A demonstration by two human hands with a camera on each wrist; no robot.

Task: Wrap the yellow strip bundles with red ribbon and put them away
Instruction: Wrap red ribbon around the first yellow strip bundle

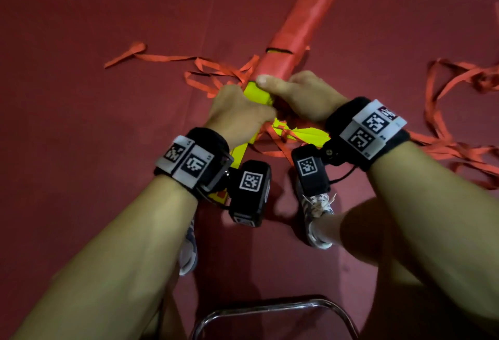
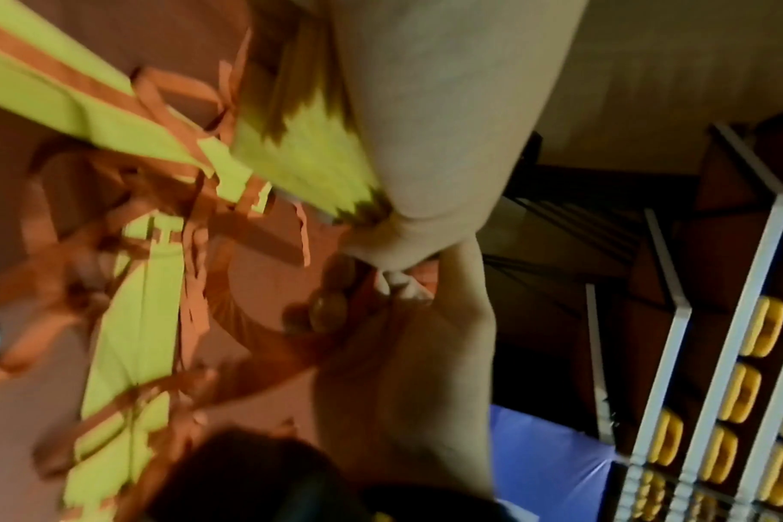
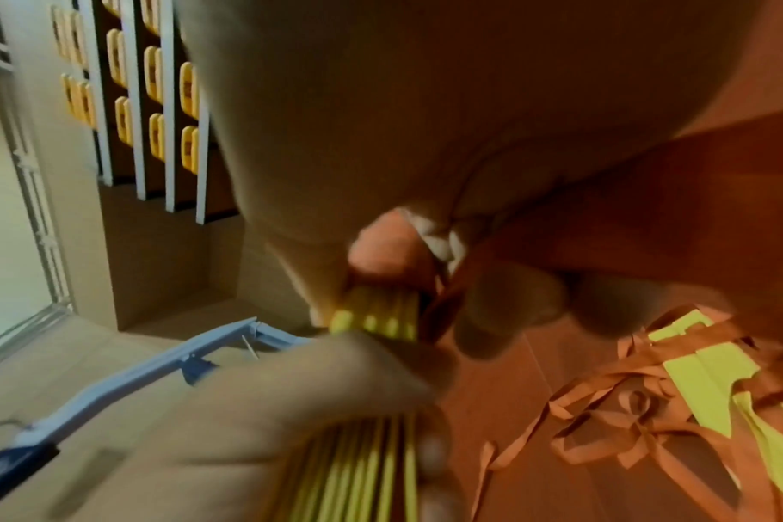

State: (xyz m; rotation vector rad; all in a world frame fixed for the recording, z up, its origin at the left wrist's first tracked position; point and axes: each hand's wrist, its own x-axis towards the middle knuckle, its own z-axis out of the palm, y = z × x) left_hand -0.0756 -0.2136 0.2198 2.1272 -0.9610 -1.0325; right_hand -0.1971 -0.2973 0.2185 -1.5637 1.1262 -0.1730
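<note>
- clamped on the yellow strip bundle over the floor: my left grip low, right grip at the red ribbon edge.
- head view alone shows the wrapped length.

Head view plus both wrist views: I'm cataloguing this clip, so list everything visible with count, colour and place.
yellow strip bundle: one, yellow, running diagonally away from the hands, far part covered by red ribbon wrap
loose red ribbon: many strands, red, floor either side of the bundle
loose yellow strips: several, yellow, floor beneath the hands
floor: dark red
chrome tube frame: one, silver, bottom centre
shoes: two, white patterned, below the wrists
rack: one, white frame with yellow items, background
blue frame: one, blue, background
wrist bands: two, black with marker tags
left hand: grips the bundle
right hand: grips the bundle at the wrap's edge
</note>
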